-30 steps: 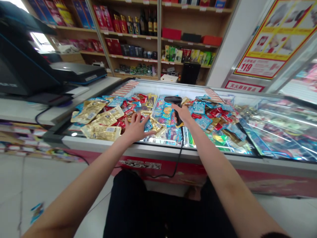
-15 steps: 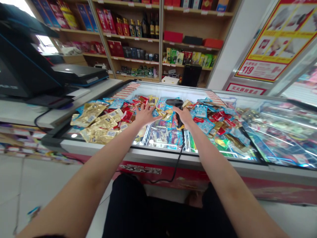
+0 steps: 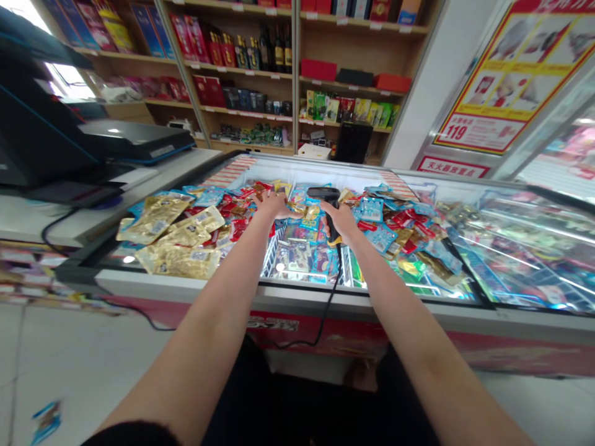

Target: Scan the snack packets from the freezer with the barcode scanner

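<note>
My right hand [image 3: 341, 223] grips a black handheld barcode scanner [image 3: 328, 201] with a yellow-trimmed handle, its head pointing to the left. A black coiled-free cord [image 3: 328, 306] runs from the scanner down over the front of a glass-topped chest freezer [image 3: 279, 291]. My left hand [image 3: 272, 204] rests among the loose snack sachets at the back of the freezer, fingers bent down onto them. Whether it holds one is hidden. Large gold sachets [image 3: 160, 218] lie left of it, and blue sachets [image 3: 372, 209] lie right of the scanner.
A black cash register with a flat scanner [image 3: 134, 139] stands on a white counter [image 3: 93, 217] at left. Wooden shelves of bottles and boxes [image 3: 297, 80] rise behind the freezer. A sliding glass lid [image 3: 525, 248] covers the right side. A sachet [image 3: 46, 422] lies on the floor.
My left hand has moved further back and slightly left, and its fingers have drawn together over the sachets. My right hand and the scanner have stayed nearly in place, while the view has shifted slightly.
</note>
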`<state>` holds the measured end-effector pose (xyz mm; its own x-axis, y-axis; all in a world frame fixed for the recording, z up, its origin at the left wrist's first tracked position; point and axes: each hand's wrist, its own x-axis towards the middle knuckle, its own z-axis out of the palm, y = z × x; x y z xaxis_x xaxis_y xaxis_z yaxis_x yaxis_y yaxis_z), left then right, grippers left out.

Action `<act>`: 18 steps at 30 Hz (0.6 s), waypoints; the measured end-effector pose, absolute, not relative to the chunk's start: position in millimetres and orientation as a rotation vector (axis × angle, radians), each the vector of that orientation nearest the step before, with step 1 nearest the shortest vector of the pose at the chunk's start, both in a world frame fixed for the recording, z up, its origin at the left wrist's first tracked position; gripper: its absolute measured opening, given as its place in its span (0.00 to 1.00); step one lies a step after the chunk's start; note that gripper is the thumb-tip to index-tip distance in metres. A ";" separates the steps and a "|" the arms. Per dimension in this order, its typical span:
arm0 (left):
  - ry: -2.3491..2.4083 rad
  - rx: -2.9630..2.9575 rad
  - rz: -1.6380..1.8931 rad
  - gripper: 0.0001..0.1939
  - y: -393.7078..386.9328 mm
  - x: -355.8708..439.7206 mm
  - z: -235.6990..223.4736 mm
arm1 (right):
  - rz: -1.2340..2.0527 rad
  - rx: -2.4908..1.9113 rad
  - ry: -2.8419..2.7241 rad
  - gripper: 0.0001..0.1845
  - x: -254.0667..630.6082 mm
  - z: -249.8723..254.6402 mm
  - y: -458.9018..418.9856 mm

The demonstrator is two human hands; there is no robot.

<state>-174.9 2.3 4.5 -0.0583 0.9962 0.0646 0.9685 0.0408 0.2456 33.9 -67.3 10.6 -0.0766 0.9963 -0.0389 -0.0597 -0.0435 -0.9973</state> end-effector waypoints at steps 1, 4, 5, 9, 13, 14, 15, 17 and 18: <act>2.182 2.067 0.379 0.49 1.2 -174.7 2.6 | 1.328 -1.155 -1.203 0.17 33.9 10.3 -66.6; 2.207 2.099 0.536 0.43 -3.6 -172.2 -2.9 | 1.340 -1.146 -1.212 0.17 34.0 10.9 -64.6; 2.211 2.115 0.587 0.40 -5.3 -170.7 -3.9 | 1.342 -1.146 -1.211 0.17 33.8 11.8 -64.1; 2.144 2.198 0.713 0.27 -8.0 -164.5 -1.8 | 1.322 -1.172 -1.194 0.18 31.1 16.9 -61.6; 2.061 2.204 0.837 0.26 -1.0 -165.0 3.4 | 1.311 -1.164 -1.198 0.16 28.0 20.8 -57.9; 2.042 2.186 0.877 0.26 1.4 -166.7 3.8 | 1.307 -1.158 -1.202 0.15 27.7 21.5 -57.4; 2.020 2.166 0.912 0.25 3.5 -168.9 3.7 | 1.299 -1.153 -1.205 0.15 27.7 22.1 -57.1; 1.964 2.114 0.984 0.22 6.0 -173.9 2.5 | 1.277 -1.149 -1.209 0.14 28.6 22.9 -57.4; 1.941 2.084 1.030 0.21 6.2 -176.3 1.8 | 1.268 -1.146 -1.211 0.14 29.4 23.0 -57.8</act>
